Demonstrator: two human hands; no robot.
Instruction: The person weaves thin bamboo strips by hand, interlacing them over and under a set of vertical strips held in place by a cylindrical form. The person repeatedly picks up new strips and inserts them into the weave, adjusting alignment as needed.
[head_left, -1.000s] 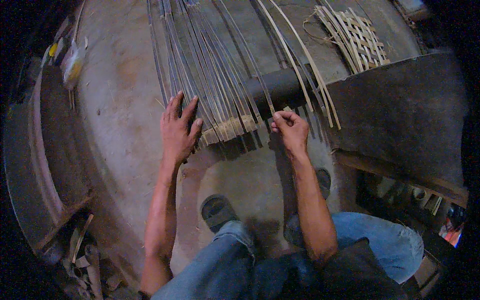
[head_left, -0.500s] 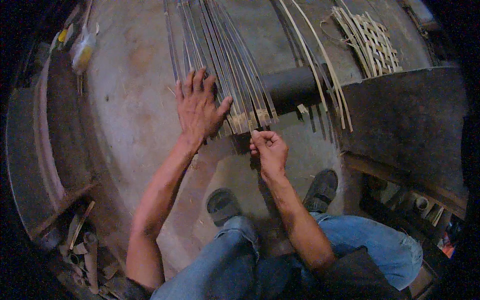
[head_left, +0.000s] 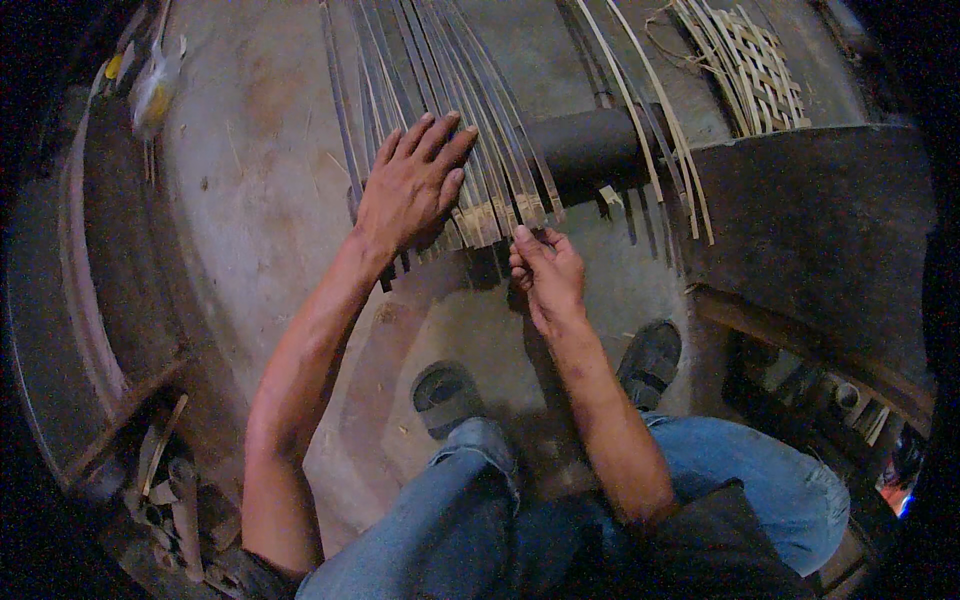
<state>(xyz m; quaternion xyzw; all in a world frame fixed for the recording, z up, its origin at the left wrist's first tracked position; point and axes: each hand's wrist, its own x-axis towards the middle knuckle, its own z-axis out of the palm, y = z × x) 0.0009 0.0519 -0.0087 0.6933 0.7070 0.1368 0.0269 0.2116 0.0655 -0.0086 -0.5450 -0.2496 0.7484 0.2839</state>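
Note:
Long thin strips (head_left: 483, 110), dark and pale like split bamboo, run away from me over a dark round bar (head_left: 590, 145). Close to their near ends a pale woven band (head_left: 485, 222) crosses them. Across the strips, my left hand (head_left: 412, 180) lies flat with its fingers stretched out. My right hand (head_left: 545, 265) is closed in a pinch at the near end of one strip, just below the band. The fingertips cover the pinched part.
More loose pale strips (head_left: 668, 140) hang over the bar at right. A partly woven lattice piece (head_left: 765, 70) lies at the far right, behind a dark curved panel (head_left: 815, 210). A bag-wrapped bundle (head_left: 153, 100) is at far left; cut tubes and scraps (head_left: 180, 520) lie lower left.
My left hand has shifted a little right and away over the strips, its fingers now turned more to the right. My right hand has moved slightly away from me, still pinching.

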